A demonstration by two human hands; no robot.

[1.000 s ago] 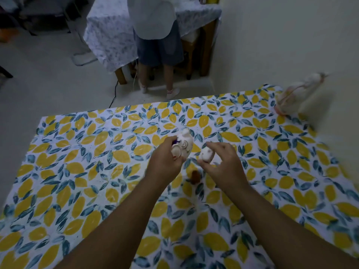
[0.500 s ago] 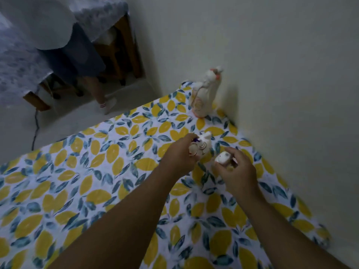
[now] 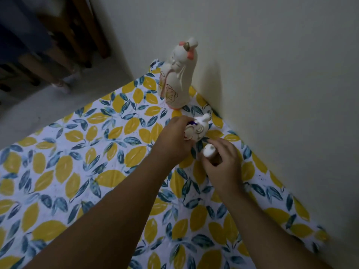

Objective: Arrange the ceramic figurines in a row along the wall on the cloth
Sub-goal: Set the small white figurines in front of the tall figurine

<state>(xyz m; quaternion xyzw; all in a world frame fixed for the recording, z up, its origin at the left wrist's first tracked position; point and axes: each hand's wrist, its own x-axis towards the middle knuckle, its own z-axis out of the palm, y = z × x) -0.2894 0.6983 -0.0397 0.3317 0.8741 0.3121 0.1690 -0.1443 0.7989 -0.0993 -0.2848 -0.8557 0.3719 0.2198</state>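
Head view showed one tall figurine [image 3: 177,78] standing at the cloth's [image 3: 58,167] far corner against the wall [image 3: 272,74]. Left hand [image 3: 172,140] grasped a white figurine [image 3: 196,129] and right hand [image 3: 223,164] a small white piece [image 3: 208,150], both apparently unplaced.

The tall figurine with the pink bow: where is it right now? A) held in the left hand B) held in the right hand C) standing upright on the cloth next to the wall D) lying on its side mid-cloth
C: the tall figurine stands upright on the cloth by the wall, while the left hand and right hand each hold a smaller piece.
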